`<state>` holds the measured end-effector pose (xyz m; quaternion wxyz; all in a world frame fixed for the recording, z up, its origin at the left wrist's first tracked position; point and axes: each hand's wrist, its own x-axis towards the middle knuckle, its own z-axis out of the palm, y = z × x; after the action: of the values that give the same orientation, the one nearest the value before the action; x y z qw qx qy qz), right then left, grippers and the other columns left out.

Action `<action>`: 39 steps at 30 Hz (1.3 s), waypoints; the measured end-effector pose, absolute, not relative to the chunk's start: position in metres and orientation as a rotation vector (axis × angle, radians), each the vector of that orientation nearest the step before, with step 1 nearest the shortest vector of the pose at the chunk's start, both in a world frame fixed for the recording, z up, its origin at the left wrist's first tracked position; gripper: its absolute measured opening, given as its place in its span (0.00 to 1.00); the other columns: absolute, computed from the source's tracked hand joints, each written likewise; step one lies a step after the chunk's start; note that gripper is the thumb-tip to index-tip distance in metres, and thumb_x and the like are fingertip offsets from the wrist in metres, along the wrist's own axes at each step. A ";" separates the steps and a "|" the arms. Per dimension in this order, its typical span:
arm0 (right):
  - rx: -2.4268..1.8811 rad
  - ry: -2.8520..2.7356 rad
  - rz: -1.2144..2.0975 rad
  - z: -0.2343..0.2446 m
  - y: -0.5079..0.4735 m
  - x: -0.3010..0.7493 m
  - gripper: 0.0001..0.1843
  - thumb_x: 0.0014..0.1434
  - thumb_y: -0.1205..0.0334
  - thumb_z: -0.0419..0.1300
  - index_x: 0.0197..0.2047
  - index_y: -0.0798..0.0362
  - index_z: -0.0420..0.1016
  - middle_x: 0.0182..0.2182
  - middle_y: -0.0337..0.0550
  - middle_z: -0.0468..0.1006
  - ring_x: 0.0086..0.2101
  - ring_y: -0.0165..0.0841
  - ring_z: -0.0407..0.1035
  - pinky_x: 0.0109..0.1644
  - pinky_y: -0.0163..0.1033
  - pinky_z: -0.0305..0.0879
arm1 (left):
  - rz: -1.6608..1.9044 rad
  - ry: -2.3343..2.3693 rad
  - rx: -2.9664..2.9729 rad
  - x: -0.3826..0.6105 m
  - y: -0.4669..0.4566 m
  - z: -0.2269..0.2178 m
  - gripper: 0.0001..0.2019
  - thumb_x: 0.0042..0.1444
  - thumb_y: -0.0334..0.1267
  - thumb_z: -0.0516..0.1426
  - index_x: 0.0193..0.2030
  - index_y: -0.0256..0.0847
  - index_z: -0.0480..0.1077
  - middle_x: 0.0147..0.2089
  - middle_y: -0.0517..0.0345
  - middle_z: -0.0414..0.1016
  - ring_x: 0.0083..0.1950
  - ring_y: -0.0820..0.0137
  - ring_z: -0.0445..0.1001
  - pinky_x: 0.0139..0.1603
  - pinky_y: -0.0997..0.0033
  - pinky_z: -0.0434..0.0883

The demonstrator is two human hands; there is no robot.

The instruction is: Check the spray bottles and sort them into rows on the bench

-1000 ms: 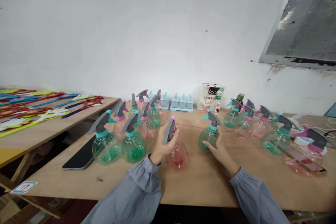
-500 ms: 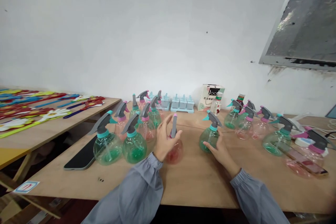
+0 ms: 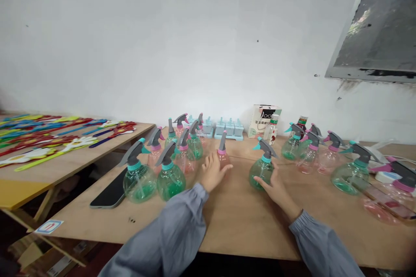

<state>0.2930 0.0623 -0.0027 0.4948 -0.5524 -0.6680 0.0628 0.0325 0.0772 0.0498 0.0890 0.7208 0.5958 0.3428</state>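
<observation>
My left hand (image 3: pixel 214 172) is at the near left side of a pink spray bottle (image 3: pixel 224 157), thumb stretched out in front and fingers apart. It hides the bottle's lower part, so I cannot see whether they touch. With fingers behind and thumb across the front, my right hand (image 3: pixel 275 186) is closed around a green spray bottle (image 3: pixel 260 171) standing upright, its teal nozzle facing left. To the left of my left hand stand several more bottles, the closest being a green spray bottle (image 3: pixel 171 181) and a pink spray bottle (image 3: pixel 185 160).
Several spray bottles (image 3: pixel 349 175) stand on the right side of the wooden table (image 3: pixel 247 229). A black phone (image 3: pixel 109 190) lies at left. Pale blue popsicle moulds (image 3: pixel 229 129) and a paper box (image 3: pixel 260 123) stand by the wall. Colourful hand-shaped items (image 3: pixel 74 143) cover another table.
The pink spray bottle by my left hand has moved farther back, toward the wall. My left hand now sits lower against it. My right hand stays around the green spray bottle.
</observation>
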 end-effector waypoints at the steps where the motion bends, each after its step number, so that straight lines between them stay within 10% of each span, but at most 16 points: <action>1: -1.345 -1.621 0.158 -0.003 0.062 0.292 0.52 0.54 0.31 0.60 0.68 0.55 0.47 0.64 0.65 0.63 0.64 0.55 0.61 0.66 0.64 0.58 | 1.006 1.800 2.107 0.036 0.093 0.054 0.33 0.61 0.54 0.56 0.66 0.38 0.54 0.67 0.34 0.62 0.68 0.46 0.60 0.60 0.47 0.64; 17: -1.256 -1.755 0.160 -0.008 0.053 0.283 0.43 0.60 0.45 0.59 0.70 0.52 0.44 0.67 0.61 0.60 0.67 0.49 0.57 0.69 0.61 0.55 | 1.241 1.944 1.800 0.050 0.238 0.071 0.42 0.57 0.38 0.64 0.72 0.35 0.45 0.70 0.30 0.57 0.72 0.49 0.57 0.67 0.52 0.59; 25: -1.181 -1.703 0.208 -0.010 0.053 0.278 0.42 0.60 0.45 0.62 0.68 0.48 0.47 0.65 0.57 0.61 0.66 0.47 0.58 0.69 0.61 0.56 | 1.473 1.808 1.793 0.055 0.215 0.082 0.42 0.62 0.45 0.59 0.72 0.29 0.41 0.75 0.24 0.43 0.77 0.46 0.43 0.73 0.47 0.48; 30: -1.145 -1.674 0.270 -0.016 0.060 0.272 0.45 0.58 0.41 0.64 0.68 0.49 0.47 0.61 0.58 0.65 0.61 0.47 0.64 0.64 0.61 0.63 | 1.506 1.425 2.011 0.069 0.155 0.080 0.22 0.70 0.43 0.45 0.68 0.39 0.55 0.70 0.42 0.62 0.72 0.65 0.60 0.70 0.64 0.58; 36: -1.107 -1.743 0.143 -0.019 0.056 0.244 0.46 0.55 0.37 0.65 0.67 0.50 0.53 0.57 0.56 0.66 0.59 0.52 0.64 0.64 0.64 0.62 | 1.385 0.769 2.143 0.086 0.078 0.063 0.49 0.49 0.51 0.68 0.72 0.43 0.48 0.72 0.40 0.57 0.73 0.51 0.56 0.71 0.48 0.58; 39: -1.059 -1.889 0.153 -0.016 0.049 0.236 0.47 0.54 0.36 0.65 0.68 0.50 0.53 0.58 0.57 0.66 0.59 0.52 0.64 0.64 0.61 0.64 | 1.529 0.903 1.993 0.083 0.069 0.063 0.37 0.53 0.45 0.65 0.67 0.41 0.56 0.64 0.41 0.66 0.68 0.53 0.63 0.68 0.49 0.61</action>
<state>0.2361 0.0490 -0.0165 0.4663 -0.4315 -0.7698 0.0624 0.0831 0.0695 0.0635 0.2338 0.7259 0.3289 0.5570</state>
